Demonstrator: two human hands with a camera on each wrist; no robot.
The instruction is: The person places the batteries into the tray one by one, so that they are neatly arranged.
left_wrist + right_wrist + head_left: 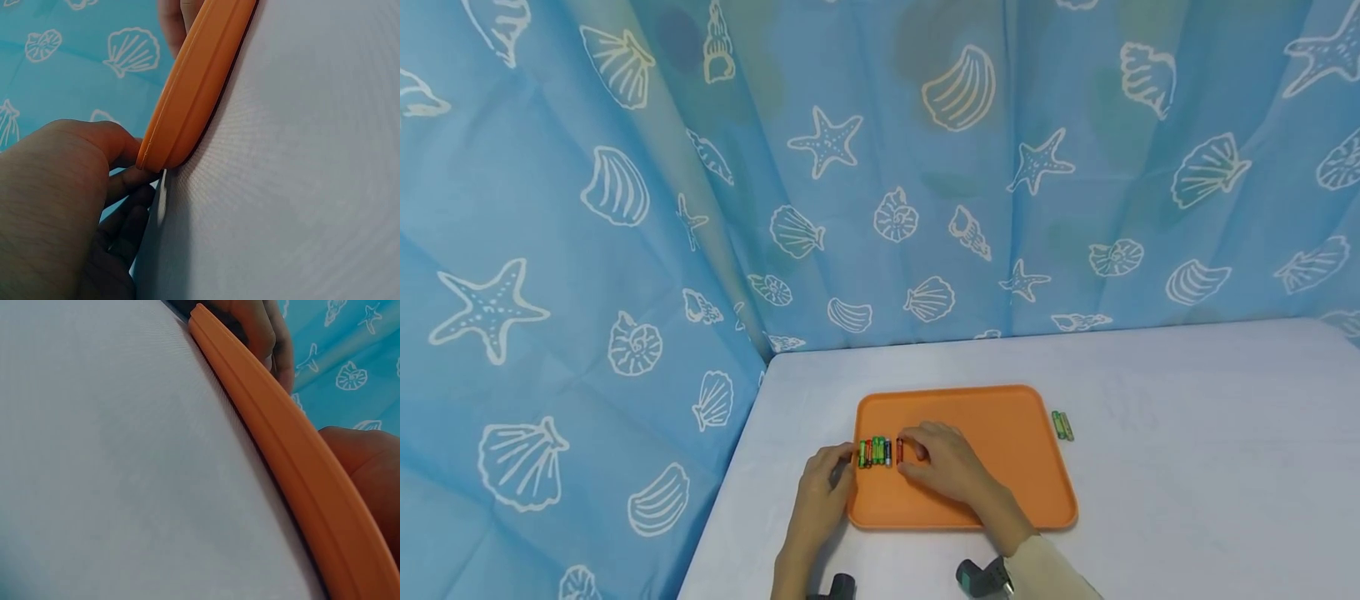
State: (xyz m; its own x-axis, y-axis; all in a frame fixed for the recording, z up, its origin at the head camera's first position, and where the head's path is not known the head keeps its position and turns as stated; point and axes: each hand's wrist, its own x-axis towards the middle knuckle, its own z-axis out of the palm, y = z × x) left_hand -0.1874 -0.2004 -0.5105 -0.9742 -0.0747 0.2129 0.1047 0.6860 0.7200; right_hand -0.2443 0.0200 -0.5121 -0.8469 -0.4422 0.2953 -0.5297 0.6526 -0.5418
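On the left part of an orange tray (992,450), several small batteries (877,451) stand side by side in a row, in green, red and dark blue. Just right of that row is a red battery (899,451), which my right hand (951,467) pinches by its ends between thumb and forefinger. My left hand (823,492) lies at the tray's left edge with fingers loosely bent, its fingertips touching the rim beside the row. The left wrist view has the left thumb and fingers (125,181) at the tray corner. In the right wrist view, the tray wall (281,444) hides the batteries.
Two green batteries (1062,425) lie on the white tablecloth (1187,450) to the right of the tray. A blue curtain (880,167) with white shells and starfish hangs behind the table and along its left side.
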